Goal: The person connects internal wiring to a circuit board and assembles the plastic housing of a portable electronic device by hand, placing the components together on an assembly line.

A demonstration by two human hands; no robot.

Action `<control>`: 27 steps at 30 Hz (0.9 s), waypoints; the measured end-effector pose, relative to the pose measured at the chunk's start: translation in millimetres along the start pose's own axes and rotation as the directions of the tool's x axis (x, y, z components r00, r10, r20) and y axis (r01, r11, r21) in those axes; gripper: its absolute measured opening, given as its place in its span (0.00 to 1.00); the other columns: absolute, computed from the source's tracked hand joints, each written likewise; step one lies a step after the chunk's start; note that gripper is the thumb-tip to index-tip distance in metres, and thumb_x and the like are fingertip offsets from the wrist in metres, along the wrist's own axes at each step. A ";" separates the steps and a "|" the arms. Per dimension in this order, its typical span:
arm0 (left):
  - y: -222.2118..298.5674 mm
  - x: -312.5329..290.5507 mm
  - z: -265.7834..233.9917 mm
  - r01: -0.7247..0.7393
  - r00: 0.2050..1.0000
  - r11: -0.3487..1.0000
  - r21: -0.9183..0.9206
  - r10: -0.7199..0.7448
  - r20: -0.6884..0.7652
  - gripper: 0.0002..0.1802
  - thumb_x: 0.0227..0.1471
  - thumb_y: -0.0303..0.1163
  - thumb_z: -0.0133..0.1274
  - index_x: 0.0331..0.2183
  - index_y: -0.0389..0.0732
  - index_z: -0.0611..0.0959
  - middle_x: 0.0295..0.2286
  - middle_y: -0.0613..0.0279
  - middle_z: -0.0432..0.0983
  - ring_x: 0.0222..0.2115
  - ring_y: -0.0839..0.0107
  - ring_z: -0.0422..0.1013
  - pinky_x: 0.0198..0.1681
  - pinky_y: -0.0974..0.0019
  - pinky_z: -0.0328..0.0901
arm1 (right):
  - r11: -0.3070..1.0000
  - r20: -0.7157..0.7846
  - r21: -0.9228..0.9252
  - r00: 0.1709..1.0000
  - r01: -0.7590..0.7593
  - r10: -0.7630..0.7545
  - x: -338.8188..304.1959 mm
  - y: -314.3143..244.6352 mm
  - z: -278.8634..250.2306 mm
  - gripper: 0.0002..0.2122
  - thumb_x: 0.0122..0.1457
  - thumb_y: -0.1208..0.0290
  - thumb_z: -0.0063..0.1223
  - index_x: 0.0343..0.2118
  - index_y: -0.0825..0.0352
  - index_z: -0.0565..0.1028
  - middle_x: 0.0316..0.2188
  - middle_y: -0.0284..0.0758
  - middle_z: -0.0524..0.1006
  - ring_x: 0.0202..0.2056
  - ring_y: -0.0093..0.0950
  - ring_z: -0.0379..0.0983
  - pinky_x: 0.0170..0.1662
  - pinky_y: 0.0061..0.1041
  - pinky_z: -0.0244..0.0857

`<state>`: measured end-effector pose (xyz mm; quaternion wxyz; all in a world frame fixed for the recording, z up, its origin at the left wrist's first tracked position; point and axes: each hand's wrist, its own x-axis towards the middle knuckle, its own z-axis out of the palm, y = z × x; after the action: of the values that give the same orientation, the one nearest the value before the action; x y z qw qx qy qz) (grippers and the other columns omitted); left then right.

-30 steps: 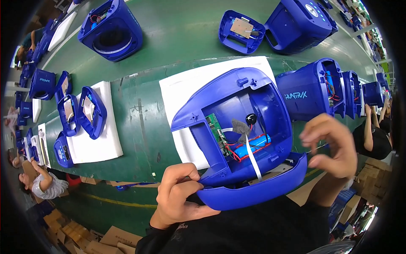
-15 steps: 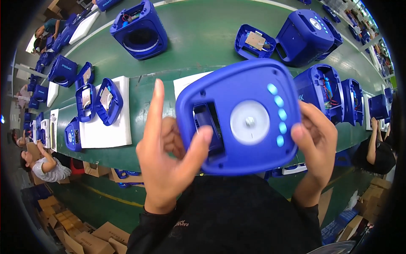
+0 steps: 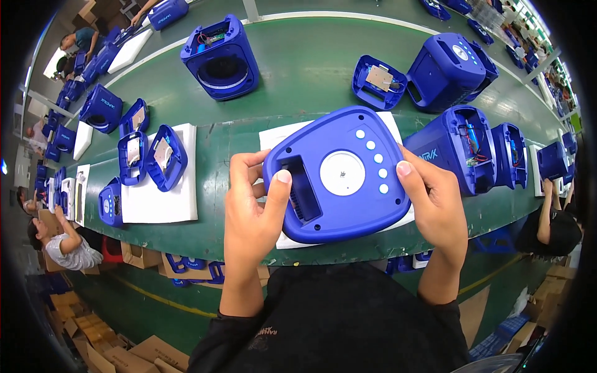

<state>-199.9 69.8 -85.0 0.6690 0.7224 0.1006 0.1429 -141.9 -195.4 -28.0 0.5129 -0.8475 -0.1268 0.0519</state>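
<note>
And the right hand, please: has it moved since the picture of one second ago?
Yes. Judged against the open blue case just beyond it, the right hand has moved left; it now holds the blue cover's right edge.

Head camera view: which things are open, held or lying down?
Blue control panel, held by left hand and right hand.
Round-fronted housing at back, open top, wires showing.
Blue housing beside right hand, open end, wires exposed.
Left foam sheet, lying flat, panels on top.
</note>
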 end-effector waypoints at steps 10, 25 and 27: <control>-22.5 -6.3 -17.9 0.096 0.993 0.958 -0.271 -0.072 0.096 0.26 0.73 0.38 0.53 0.64 0.34 0.72 0.54 0.59 0.74 0.53 0.69 0.71 0.61 0.60 0.68 | 0.861 -0.008 0.509 1.000 0.011 -0.007 -0.9 33.2 47.2 0.30 0.69 0.59 0.66 0.65 0.75 0.70 0.53 0.37 0.76 0.48 0.23 0.74 0.55 0.28 0.72; -97.4 -24.5 -99.2 -0.157 0.983 0.853 -0.498 0.084 -0.165 0.35 0.48 0.35 0.54 0.58 0.32 0.73 0.46 0.58 0.77 0.43 0.73 0.77 0.49 0.72 0.72 | 0.718 -0.033 0.158 0.731 0.677 -0.682 -32.3 -36.5 111.4 0.41 0.50 0.67 0.80 0.63 0.79 0.67 0.48 0.52 0.72 0.48 0.48 0.74 0.54 0.42 0.73; -76.1 1.0 -97.2 -0.291 0.951 0.870 -0.397 0.221 -0.215 0.35 0.46 0.33 0.54 0.57 0.33 0.72 0.45 0.59 0.76 0.44 0.73 0.74 0.51 0.71 0.70 | 0.731 -0.022 0.150 0.742 0.665 -0.671 -18.8 -40.0 102.7 0.39 0.53 0.66 0.78 0.64 0.78 0.69 0.52 0.52 0.74 0.53 0.49 0.75 0.59 0.42 0.72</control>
<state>-228.7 167.7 -154.5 0.7744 0.5525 0.0244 0.3072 -188.9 -94.8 -41.6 0.5565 -0.7038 -0.4271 -0.1120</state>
